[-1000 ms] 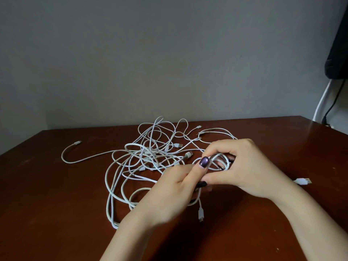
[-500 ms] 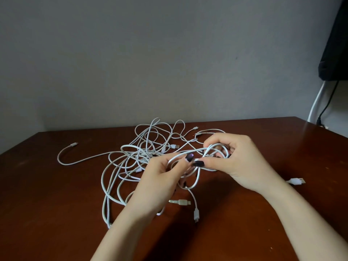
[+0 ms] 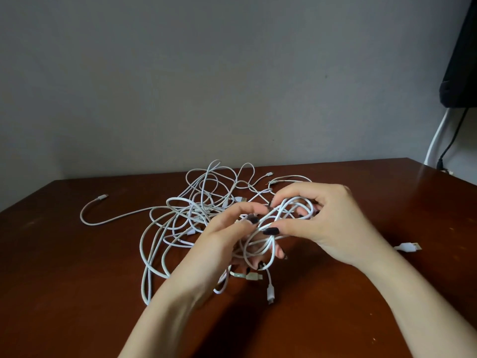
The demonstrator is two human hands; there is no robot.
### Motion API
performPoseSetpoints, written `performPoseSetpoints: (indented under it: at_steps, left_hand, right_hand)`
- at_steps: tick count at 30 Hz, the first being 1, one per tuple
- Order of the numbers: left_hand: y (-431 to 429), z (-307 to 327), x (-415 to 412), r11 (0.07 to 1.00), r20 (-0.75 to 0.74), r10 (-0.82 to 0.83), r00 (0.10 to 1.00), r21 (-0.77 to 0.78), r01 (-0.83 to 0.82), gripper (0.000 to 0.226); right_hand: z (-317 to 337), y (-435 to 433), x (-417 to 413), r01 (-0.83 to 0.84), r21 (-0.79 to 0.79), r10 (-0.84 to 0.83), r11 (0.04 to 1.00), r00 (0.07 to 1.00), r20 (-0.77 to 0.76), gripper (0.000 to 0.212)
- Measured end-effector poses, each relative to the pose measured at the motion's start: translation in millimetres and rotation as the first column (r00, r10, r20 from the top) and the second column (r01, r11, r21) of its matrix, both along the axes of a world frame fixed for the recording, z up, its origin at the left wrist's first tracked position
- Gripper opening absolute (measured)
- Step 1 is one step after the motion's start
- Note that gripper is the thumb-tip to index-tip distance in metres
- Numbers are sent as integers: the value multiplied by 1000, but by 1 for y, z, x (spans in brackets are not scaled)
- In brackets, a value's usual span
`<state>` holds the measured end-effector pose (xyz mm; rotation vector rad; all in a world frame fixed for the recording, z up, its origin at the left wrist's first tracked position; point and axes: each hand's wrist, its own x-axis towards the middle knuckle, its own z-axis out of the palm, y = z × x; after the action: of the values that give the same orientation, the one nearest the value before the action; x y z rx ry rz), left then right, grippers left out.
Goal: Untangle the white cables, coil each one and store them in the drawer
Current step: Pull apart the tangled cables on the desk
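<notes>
White cable loops (image 3: 281,215) pinched by right hand (image 3: 333,223), threaded through left hand (image 3: 227,244) fingers, above wooden table (image 3: 77,293).

Left hand (image 3: 222,241): bare, no ring, no watch seen. Nails long, painted very dark, glossy, almost black. Right hand (image 3: 327,223): bare too, same dark polish on thumb nail and fingertips. Both forearms uncovered down to bottom edge of view, no sleeve, no bracelet at wrists.

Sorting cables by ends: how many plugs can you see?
6 plugs: far left, at back, mid-tangle, far right, two nearest the camera. The tangle may hide more.
</notes>
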<state>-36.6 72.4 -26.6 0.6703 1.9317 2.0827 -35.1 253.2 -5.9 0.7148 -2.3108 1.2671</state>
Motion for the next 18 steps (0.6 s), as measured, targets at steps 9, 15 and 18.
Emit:
performPoseSetpoints:
  at_steps: [9,15,18]
  left_hand:
    - [-1,-5,-7,983,65,-182,981,41,180,34]
    - [2,0,-5,988,35,-156,987,17,156,32]
    - [9,2,-3,999,128,7,992,53,-14,17]
  right_hand:
    - [0,1,0,5,25,-1,1000,988,-154,25]
    - [2,3,0,-38,6,38,999,984,-173,27]
    - [0,3,-1,-75,-49,68,996,990,-125,25]
